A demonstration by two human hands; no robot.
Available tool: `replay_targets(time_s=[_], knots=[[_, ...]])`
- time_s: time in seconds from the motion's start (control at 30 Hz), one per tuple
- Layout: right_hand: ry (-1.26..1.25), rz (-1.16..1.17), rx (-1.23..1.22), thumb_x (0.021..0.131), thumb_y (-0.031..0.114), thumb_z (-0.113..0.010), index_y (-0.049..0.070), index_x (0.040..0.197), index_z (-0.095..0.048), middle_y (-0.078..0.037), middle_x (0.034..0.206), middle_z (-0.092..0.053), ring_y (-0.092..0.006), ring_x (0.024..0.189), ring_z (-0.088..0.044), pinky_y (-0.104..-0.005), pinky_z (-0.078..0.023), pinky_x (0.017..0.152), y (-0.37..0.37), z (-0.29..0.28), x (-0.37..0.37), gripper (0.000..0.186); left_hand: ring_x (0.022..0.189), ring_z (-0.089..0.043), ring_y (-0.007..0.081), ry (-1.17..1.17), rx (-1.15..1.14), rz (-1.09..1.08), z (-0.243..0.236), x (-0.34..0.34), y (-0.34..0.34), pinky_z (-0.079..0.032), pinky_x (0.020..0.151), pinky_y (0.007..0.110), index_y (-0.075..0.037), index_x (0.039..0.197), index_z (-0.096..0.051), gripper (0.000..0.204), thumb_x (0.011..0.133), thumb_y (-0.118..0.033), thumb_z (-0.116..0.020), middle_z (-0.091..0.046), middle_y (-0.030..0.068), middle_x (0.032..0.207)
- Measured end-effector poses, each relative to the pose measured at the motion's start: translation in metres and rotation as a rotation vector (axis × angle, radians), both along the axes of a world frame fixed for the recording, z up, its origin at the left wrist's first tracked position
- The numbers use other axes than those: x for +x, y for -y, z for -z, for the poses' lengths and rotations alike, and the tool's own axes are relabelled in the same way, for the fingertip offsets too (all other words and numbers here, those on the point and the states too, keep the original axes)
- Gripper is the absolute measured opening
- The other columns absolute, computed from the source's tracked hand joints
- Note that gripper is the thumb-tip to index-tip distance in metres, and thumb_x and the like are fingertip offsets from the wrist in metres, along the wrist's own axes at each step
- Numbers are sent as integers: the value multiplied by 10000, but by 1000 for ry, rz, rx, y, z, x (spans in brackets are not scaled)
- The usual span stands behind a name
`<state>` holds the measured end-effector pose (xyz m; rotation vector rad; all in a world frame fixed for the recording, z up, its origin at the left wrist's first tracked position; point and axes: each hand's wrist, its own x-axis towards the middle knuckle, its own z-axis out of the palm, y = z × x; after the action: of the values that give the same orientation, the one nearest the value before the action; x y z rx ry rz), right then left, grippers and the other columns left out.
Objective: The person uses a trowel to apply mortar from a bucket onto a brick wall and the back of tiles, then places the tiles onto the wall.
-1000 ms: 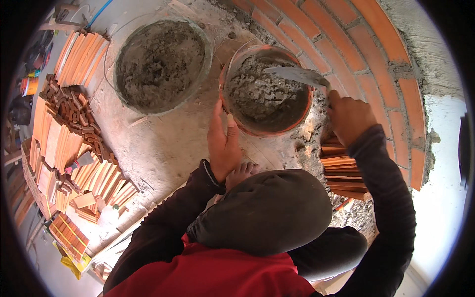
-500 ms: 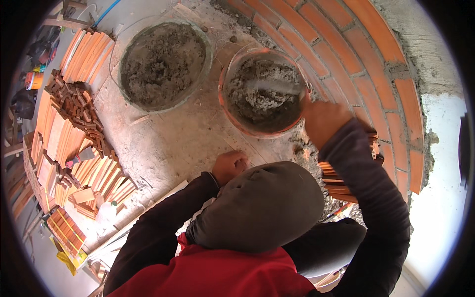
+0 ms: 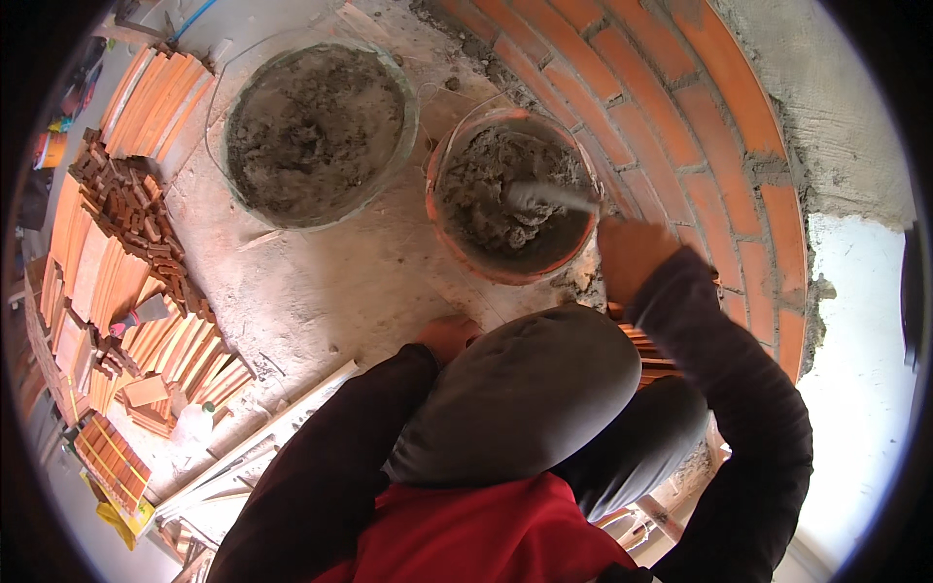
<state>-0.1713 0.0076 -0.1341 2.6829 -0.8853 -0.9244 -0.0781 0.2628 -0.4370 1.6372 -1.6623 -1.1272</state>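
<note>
My right hand (image 3: 634,255) is closed round the handle of a trowel (image 3: 552,197). The trowel's blade, blurred by motion, reaches into the grey mortar (image 3: 505,175) of an orange-rimmed bucket (image 3: 449,240). At the bucket's right side my fist is smeared too, and the handle is hidden inside it. My left hand (image 3: 449,337) is beside my raised left knee; the knee covers most of its fingers, so its grip is not visible. A larger round tub (image 3: 233,185) of mortar stands to the left of the bucket.
A brick wall (image 3: 671,126) with mortar joints curves along the right. Stacked bricks (image 3: 155,107) line the left side, with a strapped bundle (image 3: 114,462) below them. More bricks (image 3: 646,355) lie under my right forearm. A long pale strip (image 3: 262,437) lies on the floor.
The trowel's blade shows more plainly over the bucket's right part. My left hand has slipped further behind the knee. The whole view has shifted slightly.
</note>
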Motion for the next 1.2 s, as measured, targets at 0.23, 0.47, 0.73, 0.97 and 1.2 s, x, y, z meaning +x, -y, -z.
replay_targets(time_s=[0.23, 0.47, 0.73, 0.97, 1.2], knots=[[9, -169, -65, 876, 111, -557, 59, 889, -588, -109, 712, -677, -289, 679, -701, -374, -563, 640, 12, -29, -1, 62, 795, -628, 322, 45, -29, -28, -13, 5, -1, -497, 694, 438, -129, 842, -605, 136, 842, -265, -601, -611, 90, 841], [-63, -129, -118, 869, 131, -570, 50, 890, -583, -110, 706, -675, -284, 688, -706, -391, -554, 622, 10, -6, 22, 85, 846, -643, 323, 34, 51, 21, -8, 13, -2, -510, 724, 427, -130, 907, -634, 175, 861, -290, -579, -633, 93, 889], [-24, -238, -176, 854, 120, -584, 37, 890, -602, -154, 737, -692, -290, 693, -712, -373, -565, 651, 18, -40, 28, 91, 947, -647, 329, 18, 141, 81, -9, 15, 4, -521, 807, 440, -131, 986, -642, 222, 896, -302, -532, -639, 110, 989], [-267, -250, -174, 853, 171, -619, 52, 864, -675, -140, 756, -706, -274, 751, -722, -375, -566, 659, 12, -33, 72, 132, 908, -643, 353, -23, 66, 36, 0, 9, -2, -511, 776, 455, -117, 950, -623, 206, 892, -289, -525, -632, 125, 947], [-317, -228, -161, 836, 167, -629, 44, 838, -695, -147, 777, -711, -272, 802, -726, -379, -568, 709, 0, -51, 74, 140, 900, -643, 349, -39, 11, -21, 2, 11, -3, -506, 779, 456, -111, 920, -614, 193, 892, -270, -508, -634, 123, 934]])
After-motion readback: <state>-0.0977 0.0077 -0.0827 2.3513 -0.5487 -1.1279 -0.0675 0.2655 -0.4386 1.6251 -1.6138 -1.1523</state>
